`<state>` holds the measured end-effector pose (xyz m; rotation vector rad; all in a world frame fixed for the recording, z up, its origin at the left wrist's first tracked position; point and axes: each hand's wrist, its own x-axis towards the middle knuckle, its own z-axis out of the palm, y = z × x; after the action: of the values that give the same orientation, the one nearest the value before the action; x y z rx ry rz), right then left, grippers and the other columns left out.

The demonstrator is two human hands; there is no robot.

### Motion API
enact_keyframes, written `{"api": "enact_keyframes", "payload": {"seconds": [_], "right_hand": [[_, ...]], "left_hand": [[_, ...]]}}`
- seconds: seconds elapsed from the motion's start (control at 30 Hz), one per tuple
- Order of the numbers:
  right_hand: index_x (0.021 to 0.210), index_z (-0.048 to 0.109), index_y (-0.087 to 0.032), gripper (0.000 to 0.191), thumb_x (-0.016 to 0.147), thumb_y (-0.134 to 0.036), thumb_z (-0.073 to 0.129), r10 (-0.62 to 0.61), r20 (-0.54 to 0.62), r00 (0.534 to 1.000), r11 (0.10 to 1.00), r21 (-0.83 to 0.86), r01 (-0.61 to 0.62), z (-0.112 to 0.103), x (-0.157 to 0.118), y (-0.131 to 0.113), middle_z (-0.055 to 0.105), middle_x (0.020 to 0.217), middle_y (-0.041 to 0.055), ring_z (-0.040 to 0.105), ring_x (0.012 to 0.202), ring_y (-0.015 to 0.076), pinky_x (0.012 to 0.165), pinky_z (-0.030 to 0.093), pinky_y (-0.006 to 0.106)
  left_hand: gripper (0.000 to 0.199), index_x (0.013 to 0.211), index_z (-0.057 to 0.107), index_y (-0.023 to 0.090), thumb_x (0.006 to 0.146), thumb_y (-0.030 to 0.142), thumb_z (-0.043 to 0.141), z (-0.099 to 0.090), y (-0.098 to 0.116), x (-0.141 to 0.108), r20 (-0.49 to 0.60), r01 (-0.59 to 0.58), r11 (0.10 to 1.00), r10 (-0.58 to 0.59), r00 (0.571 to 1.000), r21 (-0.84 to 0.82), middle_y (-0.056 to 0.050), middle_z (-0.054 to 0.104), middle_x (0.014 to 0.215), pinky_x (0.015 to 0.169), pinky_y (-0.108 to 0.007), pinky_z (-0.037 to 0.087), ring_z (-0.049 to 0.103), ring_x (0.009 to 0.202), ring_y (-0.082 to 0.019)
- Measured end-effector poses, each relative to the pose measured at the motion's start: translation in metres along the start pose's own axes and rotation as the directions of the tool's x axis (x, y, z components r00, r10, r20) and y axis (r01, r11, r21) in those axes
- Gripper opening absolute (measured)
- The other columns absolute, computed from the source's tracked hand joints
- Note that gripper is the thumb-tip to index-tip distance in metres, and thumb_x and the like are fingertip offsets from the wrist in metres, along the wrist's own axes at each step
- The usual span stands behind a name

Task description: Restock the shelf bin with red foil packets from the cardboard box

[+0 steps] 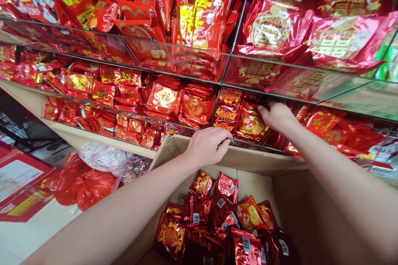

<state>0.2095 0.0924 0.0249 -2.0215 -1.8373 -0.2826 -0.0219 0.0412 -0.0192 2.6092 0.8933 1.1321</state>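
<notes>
My left hand (210,145) is closed, its fingers curled over the far rim of an open cardboard box (248,155), right by the clear front panel of the shelf. Inside the box lie many small red and gold snack packets (171,234), some showing white barcodes. My right hand (278,116) reaches into a compartment of the middle shelf. Its thumb is beside a red and gold snack packet (252,121) standing there; the other fingers are hidden in the shade under the upper shelf. Another stack of red packets (226,112) stands to the left in that compartment.
The upper shelf (192,51) juts out above my hands, with larger red and pink packets behind its clear front. Clear dividers split the shelves. On the floor at left are red plastic bags (90,184), a clear bag (102,155) and a red carton (20,182).
</notes>
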Motion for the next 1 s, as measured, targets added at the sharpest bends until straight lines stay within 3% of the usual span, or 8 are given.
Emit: {"api": "enact_keyframes", "payload": {"seconds": [0.1, 0.23, 0.37, 0.47, 0.53, 0.6, 0.77, 1.0], "right_hand": [[0.114, 0.049, 0.001, 0.050, 0.082, -0.036, 0.037, 0.053, 0.000, 0.999, 0.998, 0.036, -0.053, -0.006, -0.028, -0.007, 0.043, 0.117, 0.0279, 0.043, 0.110, 0.0335, 0.088, 0.037, 0.040], [0.114, 0.050, -0.003, 0.046, 0.082, -0.035, 0.040, -0.035, -0.002, 0.999, 0.988, 0.150, 0.034, -0.018, -0.059, -0.013, 0.035, 0.126, 0.0231, 0.033, 0.119, 0.0323, 0.096, 0.030, 0.043], [0.101, 0.058, -0.018, 0.028, 0.082, -0.032, 0.041, -0.283, -0.142, 0.949, 0.886, 0.342, 0.315, -0.036, -0.115, -0.035, 0.048, 0.114, 0.0125, 0.042, 0.110, 0.0245, 0.093, 0.035, 0.041], [0.092, 0.060, -0.023, 0.021, 0.081, -0.023, 0.042, -0.623, 0.197, 0.757, 0.743, 0.451, 0.494, -0.034, -0.162, -0.052, 0.058, 0.089, 0.0072, 0.053, 0.085, 0.0189, 0.074, 0.045, 0.033], [0.091, 0.060, -0.019, 0.019, 0.077, -0.019, 0.047, -0.637, 0.506, 0.582, 0.770, 0.453, 0.449, -0.019, -0.182, -0.055, 0.059, 0.086, 0.0077, 0.055, 0.077, 0.0183, 0.067, 0.046, 0.030], [0.093, 0.060, -0.015, 0.023, 0.071, -0.014, 0.054, -0.529, 0.687, 0.498, 0.844, 0.365, 0.393, 0.003, -0.188, -0.051, 0.059, 0.090, 0.0108, 0.056, 0.081, 0.0199, 0.070, 0.045, 0.029], [0.104, 0.054, -0.010, 0.035, 0.068, -0.013, 0.056, -0.298, 0.724, 0.622, 0.950, 0.159, 0.270, 0.054, -0.164, -0.043, 0.053, 0.108, 0.0161, 0.050, 0.100, 0.0235, 0.083, 0.039, 0.029], [0.090, 0.057, -0.009, 0.037, 0.058, -0.022, 0.069, -0.135, 0.754, 0.643, 0.987, 0.045, 0.154, 0.089, -0.159, -0.043, 0.059, 0.094, 0.0168, 0.056, 0.088, 0.0266, 0.071, 0.042, 0.031]], "left_hand": [[0.020, 0.086, 0.060, 0.019, 0.080, 0.021, 0.041, 0.001, -0.001, 0.000, -0.011, -0.010, 1.000, 0.010, 1.000, 0.006, -0.002, 0.065, 0.084, 0.071, -0.027, 0.044, 0.058, 0.078, -0.014], [0.020, 0.086, 0.060, 0.018, 0.080, 0.021, 0.042, 0.001, -0.002, -0.001, -0.021, -0.012, 1.000, 0.013, 1.000, 0.018, -0.002, 0.065, 0.085, 0.072, -0.028, 0.044, 0.058, 0.079, -0.014], [0.020, 0.086, 0.060, 0.019, 0.080, 0.021, 0.042, 0.001, -0.002, -0.001, -0.038, -0.019, 0.999, 0.021, 0.999, 0.041, -0.002, 0.064, 0.083, 0.070, -0.027, 0.044, 0.057, 0.077, -0.013], [0.019, 0.086, 0.060, 0.019, 0.080, 0.021, 0.042, 0.001, -0.002, 0.000, -0.046, -0.035, 0.997, 0.038, 0.998, 0.062, -0.002, 0.064, 0.081, 0.069, -0.026, 0.044, 0.057, 0.075, -0.013], [0.018, 0.084, 0.060, 0.018, 0.079, 0.021, 0.043, 0.003, -0.002, 0.002, -0.050, -0.043, 0.996, 0.048, 0.998, 0.081, -0.002, 0.064, 0.081, 0.069, -0.025, 0.044, 0.057, 0.075, -0.013], [0.018, 0.083, 0.060, 0.018, 0.079, 0.021, 0.043, 0.004, -0.001, 0.002, -0.056, -0.055, 0.994, 0.061, 0.997, 0.098, -0.001, 0.064, 0.081, 0.067, -0.025, 0.043, 0.057, 0.074, -0.012], [0.017, 0.083, 0.060, 0.016, 0.079, 0.021, 0.044, 0.008, -0.002, 0.002, -0.089, -0.084, 0.991, 0.093, 0.992, 0.108, -0.001, 0.064, 0.078, 0.066, -0.023, 0.043, 0.056, 0.071, -0.011], [0.016, 0.083, 0.060, 0.016, 0.079, 0.020, 0.045, 0.006, -0.001, -0.002, -0.084, -0.110, 0.990, 0.118, 0.989, 0.092, -0.002, 0.064, 0.078, 0.068, -0.024, 0.043, 0.056, 0.072, -0.011]]}}
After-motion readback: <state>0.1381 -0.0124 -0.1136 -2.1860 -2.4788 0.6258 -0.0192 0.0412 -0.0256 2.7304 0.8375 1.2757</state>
